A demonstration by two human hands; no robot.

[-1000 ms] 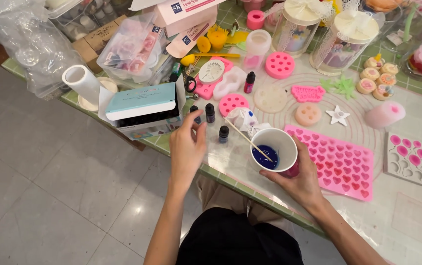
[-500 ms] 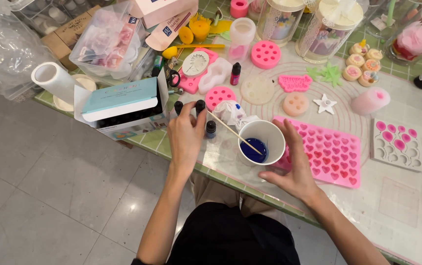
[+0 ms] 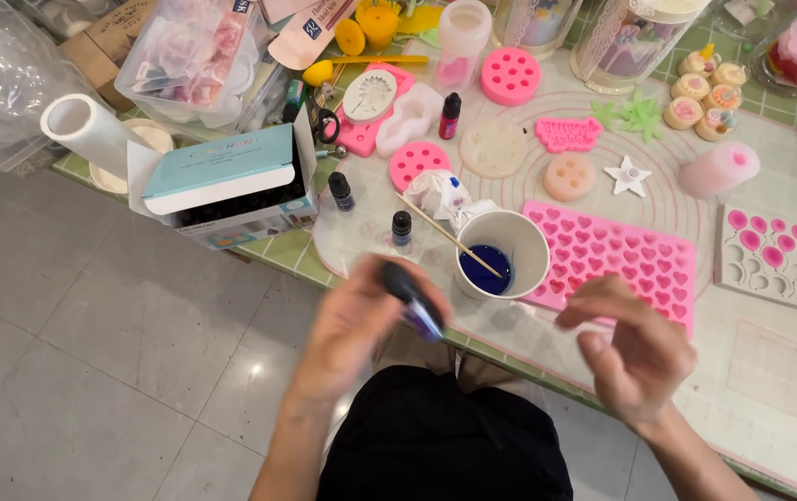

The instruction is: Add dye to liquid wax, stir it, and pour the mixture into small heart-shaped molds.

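The left hand (image 3: 354, 327) is closed around a small dark dropper bottle with a purple body (image 3: 414, 301), blurred, held tilted just off the near edge of the worktop (image 3: 770, 362), below and left of the white paper cup (image 3: 502, 252); the right hand (image 3: 629, 345) is loosely open with fingers curled, holding nothing, just below and right of that cup. The cup is round and smooth-walled, holds a pool of deep blue liquid, and carries a thin wooden stick (image 3: 447, 237) leaning out over its left rim; touching its right side lies a flat pink silicone mould of small heart cavities (image 3: 617, 255), matte and rubbery. Left of the cup stand two more small dark bottles with black caps (image 3: 401, 227), upright and apart; just above the cup sits a crumpled white tissue stained blue (image 3: 439, 193). Further left of the cup is a rectangular cardboard box with a teal lid and white edge (image 3: 224, 178), its flap open, and beyond it a roll of clear film on a white core (image 3: 85, 128). Well to the right of the cup lies a white square mould with pink balloon shapes (image 3: 768, 255); above the cup are round pink silicone moulds (image 3: 510, 76) with circular holes.
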